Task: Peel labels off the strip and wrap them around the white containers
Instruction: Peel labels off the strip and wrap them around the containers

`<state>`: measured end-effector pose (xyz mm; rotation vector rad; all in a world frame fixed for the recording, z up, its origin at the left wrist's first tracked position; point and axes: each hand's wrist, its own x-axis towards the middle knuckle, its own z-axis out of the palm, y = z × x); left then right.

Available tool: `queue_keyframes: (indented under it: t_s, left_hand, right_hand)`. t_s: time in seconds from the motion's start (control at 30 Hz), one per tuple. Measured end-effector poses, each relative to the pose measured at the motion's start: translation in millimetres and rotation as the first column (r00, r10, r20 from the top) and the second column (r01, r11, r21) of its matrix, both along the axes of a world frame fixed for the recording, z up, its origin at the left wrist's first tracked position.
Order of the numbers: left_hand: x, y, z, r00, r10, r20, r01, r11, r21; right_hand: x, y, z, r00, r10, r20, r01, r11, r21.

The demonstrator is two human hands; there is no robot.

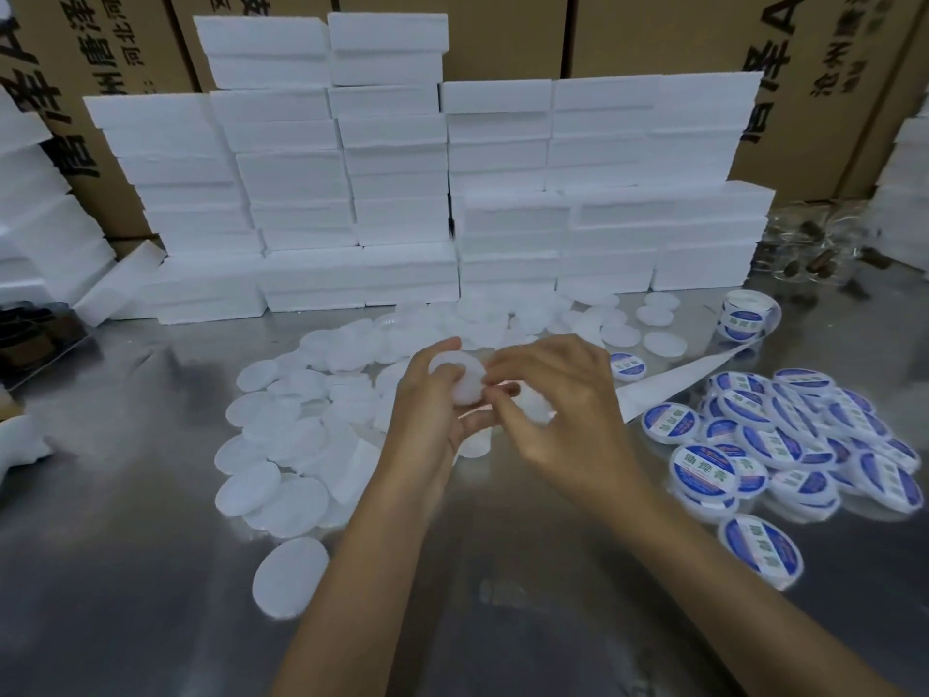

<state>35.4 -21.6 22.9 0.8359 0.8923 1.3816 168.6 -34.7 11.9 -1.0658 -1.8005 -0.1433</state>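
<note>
My left hand [427, 410] grips a round white container [465, 377] above the middle of the metal table. My right hand [558, 410] has its fingertips curled against the container's right edge; whether a label is between them is hidden. A white label strip [668, 387] runs from behind my right hand up to a label roll [746, 314] at the back right. Several unlabelled white containers [296, 435] lie spread to the left. A pile of labelled containers [784, 445] with blue and white labels lies to the right.
Stacked white foam boxes [402, 193] form a wall at the back, with brown cartons [502, 37] behind them. A dark tray [35, 339] sits at the left edge. Clear jars with dark contents [814, 254] stand at the back right. The metal table [151, 596] shows bare in front.
</note>
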Motion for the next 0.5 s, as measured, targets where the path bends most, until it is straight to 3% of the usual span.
queue_keyframes:
  t_s: [0.1,0.13,0.23,0.3,0.37,0.43,0.5]
  left_hand:
    - [-1.2,3.6,-1.5,0.993,0.104,-0.064,-0.108,0.992,-0.064]
    - [-3.3,5.0,-2.2,0.989,0.139,-0.059,-0.143,0.987,-0.077]
    - [-8.8,6.8,-5.9,0.975,0.216,-0.059,-0.22,0.972,-0.08]
    - [-9.1,7.5,-7.6,0.967,0.243,-0.079,-0.25,0.965,-0.086]
    - [-8.2,8.0,-8.9,0.964,0.249,-0.091,-0.257,0.963,-0.081]
    - [-7.4,8.4,-9.8,0.965,0.244,-0.097,-0.25,0.967,-0.055]
    - [-6.2,8.2,-10.1,0.964,0.241,-0.115,-0.245,0.969,-0.023]
  right_hand:
    - [18.2,0.4,-8.5,0.957,-0.125,-0.26,0.065,0.971,-0.228]
    - [24.7,3.6,-12.9,0.952,-0.184,-0.243,0.091,0.933,-0.348]
    - [33.5,9.0,-27.5,0.981,-0.185,0.055,0.177,0.749,-0.638]
    - [29.4,12.7,-37.7,0.974,-0.122,0.193,0.221,0.714,-0.664]
    - [23.8,17.0,-45.4,0.965,-0.137,0.225,0.247,0.767,-0.592]
    - [22.0,20.6,-48.6,0.965,-0.2,0.172,0.262,0.792,-0.551]
    - [24.0,22.0,-45.6,0.97,-0.239,0.039,0.212,0.759,-0.616]
